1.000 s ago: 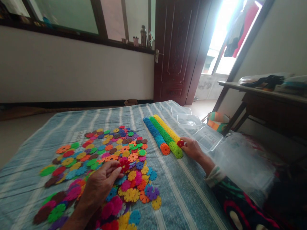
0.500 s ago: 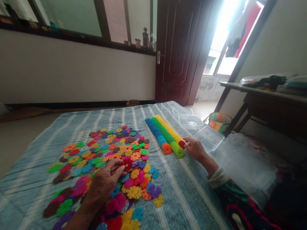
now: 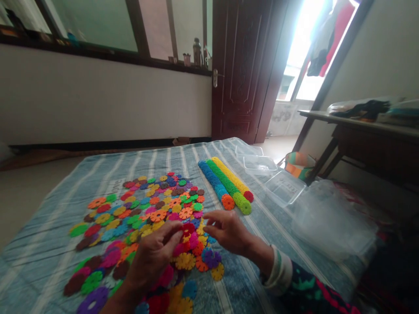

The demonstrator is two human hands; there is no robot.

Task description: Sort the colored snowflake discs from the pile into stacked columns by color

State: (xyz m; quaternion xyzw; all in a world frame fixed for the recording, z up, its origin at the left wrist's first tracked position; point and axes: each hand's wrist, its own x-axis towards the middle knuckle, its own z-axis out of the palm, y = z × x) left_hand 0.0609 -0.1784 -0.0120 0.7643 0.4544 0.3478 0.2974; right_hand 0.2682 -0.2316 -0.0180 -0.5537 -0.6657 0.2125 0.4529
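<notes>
My left hand (image 3: 157, 250) pinches a red notched disc (image 3: 187, 229) between thumb and fingers, above the loose pile. Just right of that disc, my right hand (image 3: 225, 229) has its thumb and fingers apart, with nothing visible between them. Loose flower-shaped discs (image 3: 114, 222) of many colours spread over the striped cloth under and around my left hand. Beyond my right hand lie three rows of stacked discs: a blue row (image 3: 212, 181) ending in orange, a green row (image 3: 225, 185) ending in light green, and a yellow row (image 3: 231, 176) with a red disc (image 3: 248, 196) at its near end.
Clear plastic boxes (image 3: 260, 165) stand along the right side of the cloth-covered bed (image 3: 271, 231), with a plastic bag (image 3: 327, 218) nearer me. A dark desk (image 3: 360, 124) is at right. Behind stands a brown door (image 3: 242, 74).
My right hand has moved left from the yellow row's red end to beside my left hand. My left hand, still pinching the red disc, has shifted slightly right and down.
</notes>
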